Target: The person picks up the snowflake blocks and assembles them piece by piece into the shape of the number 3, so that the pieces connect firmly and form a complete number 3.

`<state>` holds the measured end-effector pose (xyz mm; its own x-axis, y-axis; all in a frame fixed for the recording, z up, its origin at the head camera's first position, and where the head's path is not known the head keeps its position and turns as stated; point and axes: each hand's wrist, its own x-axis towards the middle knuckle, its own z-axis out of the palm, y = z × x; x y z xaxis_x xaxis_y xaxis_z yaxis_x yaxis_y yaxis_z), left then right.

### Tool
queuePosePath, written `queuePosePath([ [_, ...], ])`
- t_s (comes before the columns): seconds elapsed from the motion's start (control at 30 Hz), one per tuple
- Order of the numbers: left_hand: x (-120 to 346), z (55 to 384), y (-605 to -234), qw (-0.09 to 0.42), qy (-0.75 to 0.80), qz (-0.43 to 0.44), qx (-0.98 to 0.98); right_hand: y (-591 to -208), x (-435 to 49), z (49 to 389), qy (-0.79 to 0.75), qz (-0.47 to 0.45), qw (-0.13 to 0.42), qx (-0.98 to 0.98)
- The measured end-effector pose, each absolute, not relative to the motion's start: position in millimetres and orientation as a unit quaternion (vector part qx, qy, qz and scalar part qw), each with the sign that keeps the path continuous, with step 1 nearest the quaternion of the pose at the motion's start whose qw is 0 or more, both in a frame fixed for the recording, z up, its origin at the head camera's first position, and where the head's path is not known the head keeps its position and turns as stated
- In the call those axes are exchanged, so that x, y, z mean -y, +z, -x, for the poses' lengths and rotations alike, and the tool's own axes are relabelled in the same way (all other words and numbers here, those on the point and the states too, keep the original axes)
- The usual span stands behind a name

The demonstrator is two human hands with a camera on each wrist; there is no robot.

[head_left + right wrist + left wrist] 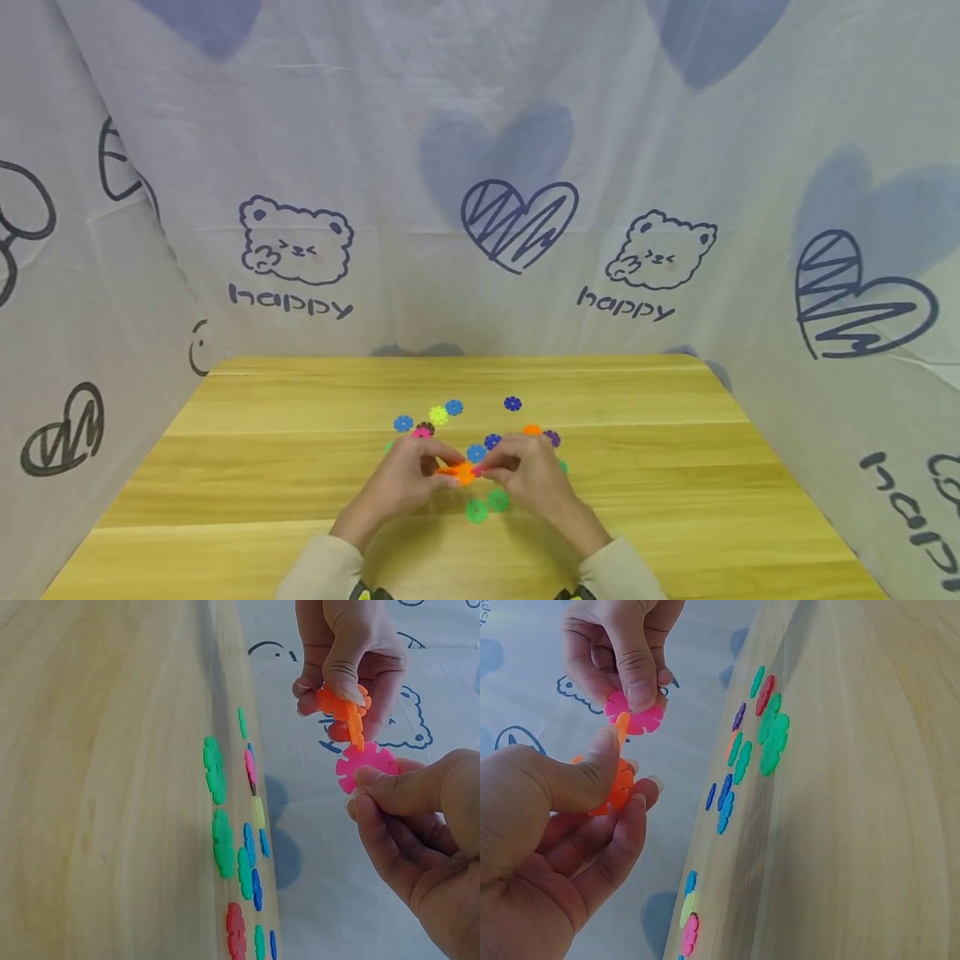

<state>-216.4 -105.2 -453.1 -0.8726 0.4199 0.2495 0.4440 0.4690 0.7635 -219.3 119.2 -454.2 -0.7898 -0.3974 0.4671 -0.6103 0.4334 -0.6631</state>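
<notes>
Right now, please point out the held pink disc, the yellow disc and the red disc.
Held pink disc point(373, 757), right wrist view: its upper part.
Yellow disc point(438, 415), head view: its centre.
Red disc point(236, 931), right wrist view: its middle.

Soft, diffuse light filled the head view, leaving blurry-edged shadows on the near part of the bench point(675, 500). Both wrist views looked dimmer and cooler, and the printed cloth point(405, 275) seemed stretched toward the head view's sides
</notes>
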Motion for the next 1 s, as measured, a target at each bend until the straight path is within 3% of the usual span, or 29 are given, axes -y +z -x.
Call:
queuePosePath([
  [1.0,110.3,219.0,-451.2,0.001,-0.449,0.254,0.857,-458.1,-113.5,218.0,0.458,-0.311,0.129,0.823],
])
